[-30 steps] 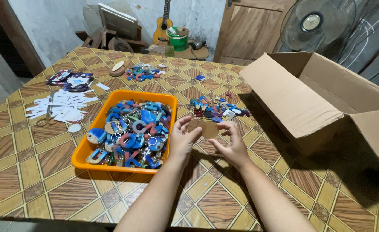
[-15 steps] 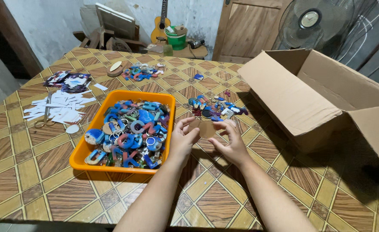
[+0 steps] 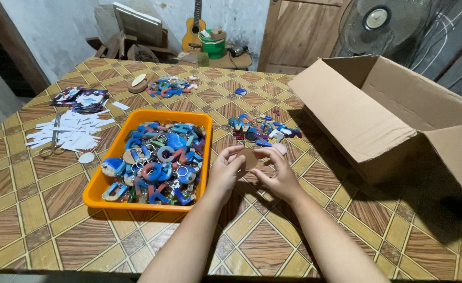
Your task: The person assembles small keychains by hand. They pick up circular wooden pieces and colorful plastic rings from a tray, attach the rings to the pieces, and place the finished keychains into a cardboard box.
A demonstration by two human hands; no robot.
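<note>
Comparing with the earlier views: both hands lifting slightly off the table and drawing closer together, the small brown card piece now raised between the fingertips rather than lying flat near them. Reading this as the piece passing from being picked at to being properly held and worked on.

Left to right:
- Lying well off to the left of the left hand: white paper tags with scissors on top.
- Sitting just left of the left hand, nearly touching the wrist: orange tray, heaped with coloured letter keychains.
- Left hand: grasping, fingers curled, fingertips pinching the left edge of the card piece.
- Card piece: resting between the two hands, held by both, partly hidden by fingers.
- Right hand: grasping too, thumb and forefinger closing on the right edge.
- Lying just beyond both hands: small loose pile of keychains.
- Standing to the right of the right hand, apart: open cardboard box, on its side.
</note>
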